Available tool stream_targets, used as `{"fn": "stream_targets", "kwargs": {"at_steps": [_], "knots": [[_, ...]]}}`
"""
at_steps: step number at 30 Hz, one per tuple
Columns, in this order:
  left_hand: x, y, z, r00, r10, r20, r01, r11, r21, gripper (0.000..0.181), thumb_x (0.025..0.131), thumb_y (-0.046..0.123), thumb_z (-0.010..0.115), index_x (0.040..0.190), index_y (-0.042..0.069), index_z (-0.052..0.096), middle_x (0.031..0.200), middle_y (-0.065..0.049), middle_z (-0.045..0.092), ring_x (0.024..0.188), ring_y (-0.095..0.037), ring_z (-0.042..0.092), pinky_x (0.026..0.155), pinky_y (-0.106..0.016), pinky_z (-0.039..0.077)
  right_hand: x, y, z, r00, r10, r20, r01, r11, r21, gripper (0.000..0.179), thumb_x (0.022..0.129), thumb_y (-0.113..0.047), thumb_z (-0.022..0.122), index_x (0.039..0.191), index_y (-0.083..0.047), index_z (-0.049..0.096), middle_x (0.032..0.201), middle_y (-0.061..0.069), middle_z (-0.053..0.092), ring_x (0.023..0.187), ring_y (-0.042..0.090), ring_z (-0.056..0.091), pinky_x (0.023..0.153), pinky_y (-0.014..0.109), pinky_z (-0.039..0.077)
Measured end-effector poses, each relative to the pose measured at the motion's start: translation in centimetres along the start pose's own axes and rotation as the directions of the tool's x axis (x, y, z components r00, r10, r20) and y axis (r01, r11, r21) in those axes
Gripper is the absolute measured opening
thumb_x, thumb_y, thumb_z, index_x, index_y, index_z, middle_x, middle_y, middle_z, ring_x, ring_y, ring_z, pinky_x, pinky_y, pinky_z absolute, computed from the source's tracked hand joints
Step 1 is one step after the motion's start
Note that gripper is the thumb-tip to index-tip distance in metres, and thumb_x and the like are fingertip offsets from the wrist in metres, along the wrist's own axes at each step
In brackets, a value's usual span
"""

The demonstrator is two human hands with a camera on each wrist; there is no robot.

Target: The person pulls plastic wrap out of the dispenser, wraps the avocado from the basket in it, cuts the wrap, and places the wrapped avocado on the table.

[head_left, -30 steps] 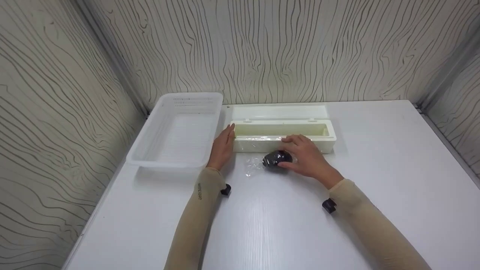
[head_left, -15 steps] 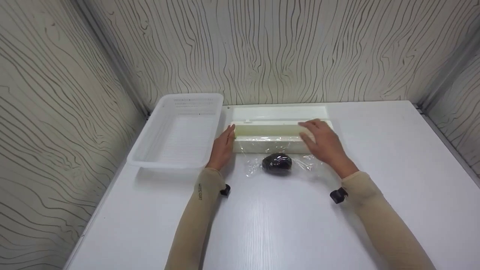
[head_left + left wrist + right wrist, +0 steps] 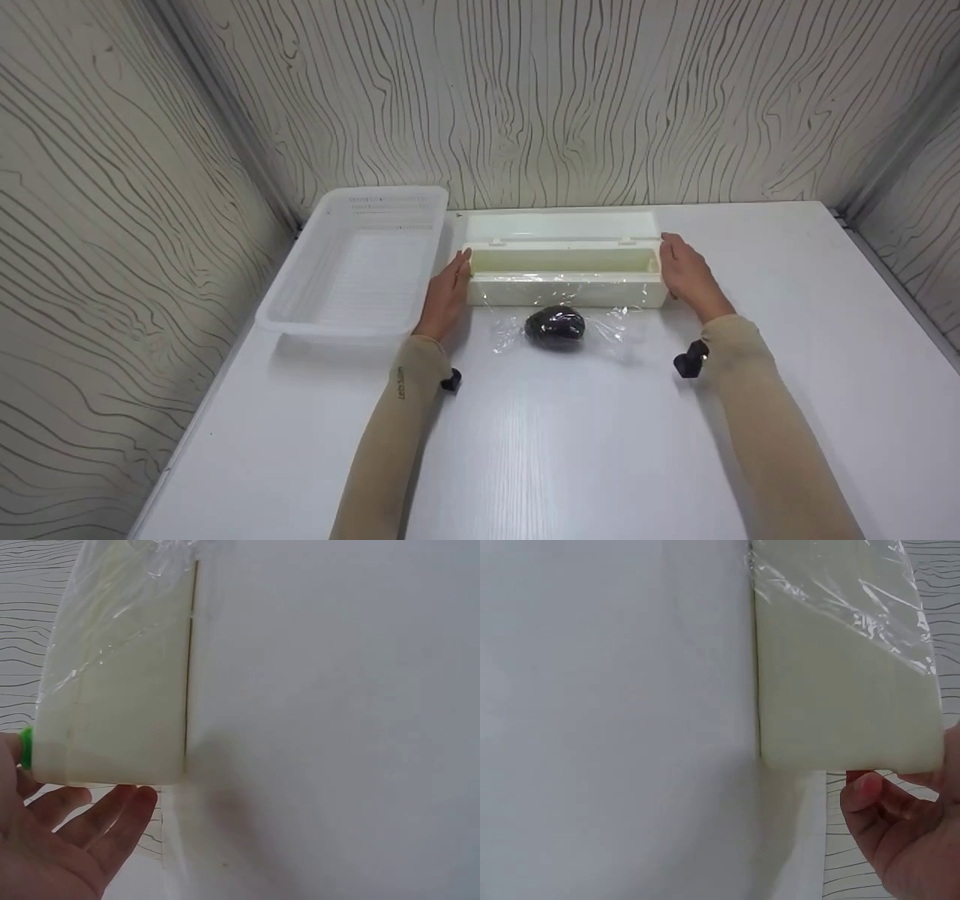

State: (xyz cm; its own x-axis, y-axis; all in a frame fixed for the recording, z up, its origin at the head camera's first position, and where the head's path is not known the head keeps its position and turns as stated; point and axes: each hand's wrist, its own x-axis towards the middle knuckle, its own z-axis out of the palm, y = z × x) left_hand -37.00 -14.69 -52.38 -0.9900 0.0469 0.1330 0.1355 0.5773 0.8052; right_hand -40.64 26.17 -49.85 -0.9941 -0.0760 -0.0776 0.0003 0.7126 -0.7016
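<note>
A long off-white cling film dispenser (image 3: 562, 291) stands near the back of the table, its lid (image 3: 561, 223) tilted back. My left hand (image 3: 444, 296) rests against its left end; in the left wrist view the fingertips (image 3: 144, 799) lie at the end wall beside a green piece (image 3: 27, 748). My right hand (image 3: 688, 276) touches the right end, with bent fingers (image 3: 866, 791) close against the wall in the right wrist view. Clear film (image 3: 611, 330) drapes from the dispenser over a dark oval fruit (image 3: 555, 328), like an avocado, on the table in front.
A white plastic basket (image 3: 300, 328) stands left of the dispenser, close to my left hand. Patterned wall panels (image 3: 555, 105) rise right behind the table (image 3: 517, 450).
My right hand has left the wrapped fruit and moved over the dispenser to its right end. My left hand stays at the left end. The fruit stays in place.
</note>
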Motion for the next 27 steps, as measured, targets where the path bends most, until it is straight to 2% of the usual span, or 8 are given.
{"fn": "stream_targets", "kwargs": {"at_steps": [2,4,7,10,14,16,21,27], "knots": [[0.1,0.0,0.1,1.000,0.012,0.006,-0.013,1.000,0.004,0.055,0.114,0.041,0.029,0.161,0.013,0.036,0.168,-0.011,0.032,0.158,-0.028,0.028,0.131,-0.040,0.019,0.1,0.3,-0.1,0.998,0.032,0.051,-0.033,0.999,0.017,0.067,0.111,-0.044,0.007,0.160,-0.001,0.022,0.129,0.030,0.053,0.080,0.024,0.057,0.061,0.033,0.053],[0.2,0.0,0.2,1.000,0.024,0.008,-0.025,1.000,0.015,0.056,0.114,0.040,0.027,0.161,0.011,0.035,0.168,-0.013,0.032,0.158,-0.030,0.027,0.132,-0.040,0.019,0.2,0.4,-0.2,0.996,0.047,0.079,-0.049,0.998,0.024,0.066,0.111,-0.045,0.007,0.159,-0.002,0.023,0.122,0.028,0.055,0.075,0.020,0.055,0.060,0.031,0.052],[0.1,0.2,0.3,1.000,0.019,0.005,-0.019,0.998,0.058,0.056,0.114,0.040,0.025,0.162,0.012,0.035,0.169,-0.011,0.031,0.159,-0.029,0.025,0.132,-0.041,0.017,0.2,0.6,-0.3,0.994,0.052,0.093,-0.055,0.998,0.031,0.065,0.111,-0.044,0.006,0.156,-0.002,0.024,0.117,0.026,0.054,0.073,0.019,0.054,0.060,0.032,0.051],[0.0,0.6,0.4,0.999,0.036,-0.026,-0.032,0.989,0.148,0.055,0.114,0.039,0.025,0.161,0.013,0.038,0.168,-0.011,0.033,0.158,-0.029,0.028,0.131,-0.041,0.020,0.2,0.7,-0.1,0.992,0.068,0.104,-0.072,0.997,0.034,0.065,0.110,-0.045,0.005,0.156,-0.003,0.023,0.118,0.025,0.053,0.074,0.020,0.054,0.062,0.033,0.052],[-0.7,1.8,0.9,0.987,0.112,-0.111,-0.077,0.956,0.282,0.049,0.114,0.031,0.033,0.154,0.008,0.048,0.161,-0.014,0.044,0.150,-0.032,0.040,0.127,-0.043,0.031,0.1,0.8,0.0,0.992,0.086,0.097,-0.091,0.995,0.045,0.064,0.110,-0.045,0.005,0.158,-0.005,0.021,0.123,0.025,0.052,0.076,0.021,0.053,0.062,0.034,0.052],[-1.4,2.6,1.2,0.982,0.133,-0.136,-0.084,0.945,0.317,0.045,0.112,0.025,0.040,0.150,0.004,0.050,0.158,-0.017,0.047,0.147,-0.034,0.044,0.125,-0.044,0.035,0.0,0.9,0.0,0.992,0.090,0.092,-0.095,0.994,0.053,0.064,0.110,-0.045,0.005,0.158,-0.006,0.022,0.125,0.025,0.052,0.078,0.021,0.053,0.063,0.034,0.052],[-3.3,4.5,1.5,0.982,0.161,-0.095,-0.117,0.926,0.359,0.049,0.108,0.017,0.050,0.153,-0.002,0.043,0.160,-0.021,0.042,0.150,-0.038,0.038,0.126,-0.047,0.032,-0.2,1.3,0.1,0.993,0.092,0.077,-0.098,0.993,0.072,0.064,0.109,-0.047,0.004,0.156,-0.007,0.023,0.131,0.027,0.050,0.082,0.023,0.054,0.063,0.034,0.052],[-5.1,4.7,1.4,0.967,0.232,-0.107,-0.153,0.863,0.481,0.046,0.105,0.013,0.056,0.148,-0.003,0.050,0.153,-0.020,0.051,0.146,-0.036,0.045,0.123,-0.047,0.038,-0.2,1.4,0.4,0.995,0.066,0.068,-0.072,0.994,0.085,0.065,0.109,-0.050,0.006,0.154,-0.008,0.026,0.125,0.025,0.054,0.078,0.022,0.057,0.061,0.033,0.054]]}}
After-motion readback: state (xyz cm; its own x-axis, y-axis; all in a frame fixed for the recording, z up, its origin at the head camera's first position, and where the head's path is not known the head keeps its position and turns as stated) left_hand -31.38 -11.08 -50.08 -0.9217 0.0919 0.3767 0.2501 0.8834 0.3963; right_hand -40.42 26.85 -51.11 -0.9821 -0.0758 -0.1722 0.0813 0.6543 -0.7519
